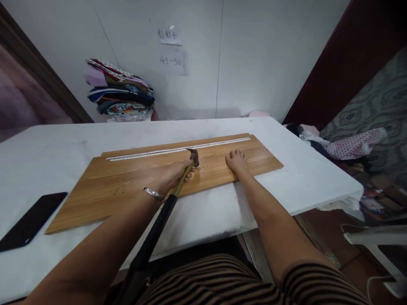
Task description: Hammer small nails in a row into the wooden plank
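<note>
A long wooden board (pixel 127 178) lies flat on the white table (pixel 47 148), with a white strip (pixel 178 149) along its far edge. My left hand (pixel 173 176) is closed round a hammer (pixel 178 186) high on its handle, close to the head. The hammer head (pixel 193 156) rests on the board near the middle. My right hand (pixel 235 162) lies flat on the board with fingers stretched out, just right of the hammer head. A few small nails (pixel 122 186) lie on the board to the left of my left wrist, which wears a silver bracelet.
A black phone (pixel 30 220) lies on the table at the left. Folded fabrics (pixel 121 95) are stacked against the back wall. Cloth and clutter (pixel 349 144) sit beyond the table's right edge, and a white plastic chair (pixel 378 245) stands at the lower right.
</note>
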A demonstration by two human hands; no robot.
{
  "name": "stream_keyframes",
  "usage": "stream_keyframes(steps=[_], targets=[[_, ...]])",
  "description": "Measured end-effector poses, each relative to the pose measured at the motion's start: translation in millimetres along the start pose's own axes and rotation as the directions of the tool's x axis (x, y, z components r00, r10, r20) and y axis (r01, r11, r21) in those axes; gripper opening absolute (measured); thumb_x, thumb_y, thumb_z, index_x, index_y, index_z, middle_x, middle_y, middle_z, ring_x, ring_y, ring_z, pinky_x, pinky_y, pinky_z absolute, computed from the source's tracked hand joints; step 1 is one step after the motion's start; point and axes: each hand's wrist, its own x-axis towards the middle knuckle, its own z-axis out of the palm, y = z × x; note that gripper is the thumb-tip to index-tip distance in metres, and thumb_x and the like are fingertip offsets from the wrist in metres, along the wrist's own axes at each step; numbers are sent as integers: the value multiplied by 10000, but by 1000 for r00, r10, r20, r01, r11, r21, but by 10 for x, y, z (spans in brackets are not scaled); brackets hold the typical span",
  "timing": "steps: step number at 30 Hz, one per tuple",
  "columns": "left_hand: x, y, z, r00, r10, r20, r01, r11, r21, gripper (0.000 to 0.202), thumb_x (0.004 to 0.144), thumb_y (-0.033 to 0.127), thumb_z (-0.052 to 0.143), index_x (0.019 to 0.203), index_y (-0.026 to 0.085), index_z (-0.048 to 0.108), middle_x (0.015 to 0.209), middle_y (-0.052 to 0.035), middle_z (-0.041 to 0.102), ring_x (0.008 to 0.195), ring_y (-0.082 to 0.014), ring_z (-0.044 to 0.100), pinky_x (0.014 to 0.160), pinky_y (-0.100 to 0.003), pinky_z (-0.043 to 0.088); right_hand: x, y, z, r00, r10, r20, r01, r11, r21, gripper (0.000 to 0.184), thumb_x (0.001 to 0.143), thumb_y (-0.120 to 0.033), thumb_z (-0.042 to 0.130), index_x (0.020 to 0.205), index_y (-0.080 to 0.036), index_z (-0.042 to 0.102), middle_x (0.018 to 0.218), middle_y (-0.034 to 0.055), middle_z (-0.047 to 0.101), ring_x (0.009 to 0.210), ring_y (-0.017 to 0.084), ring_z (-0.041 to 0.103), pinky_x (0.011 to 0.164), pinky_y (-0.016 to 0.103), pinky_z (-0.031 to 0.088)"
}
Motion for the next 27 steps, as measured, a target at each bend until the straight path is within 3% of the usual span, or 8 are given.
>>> stream_keyframes(steps=[15,22,27], targets=[[18,-11,-4,1000,-17,-9,18,1000,12,220,952,197,479,748,156,550,574,6,520,384,-55,382,343,-165,304,9,6,5,1000,3,9,-3,1000,-10,468,1011,-432,366,1251,-179,679,1441,184,578,1375,334,430,1143,498,288],[54,-37,-38,1000,-4,27,5,999,-41,148,897,217,585,765,154,567,603,2,524,398,-55,400,339,-161,301,17,11,11,1000,5,6,-5,1000,-10,468,1012,-426,366,1254,-173,677,1426,181,587,1367,327,438,1131,488,298],[51,-55,-33,1000,-13,5,13,1000,14,173,913,201,532,749,156,564,593,-2,521,396,-61,386,341,-173,302,13,6,2,1000,-2,2,2,1000,-9,465,1011,-423,366,1244,-172,681,1426,182,588,1369,333,438,1133,493,300]])
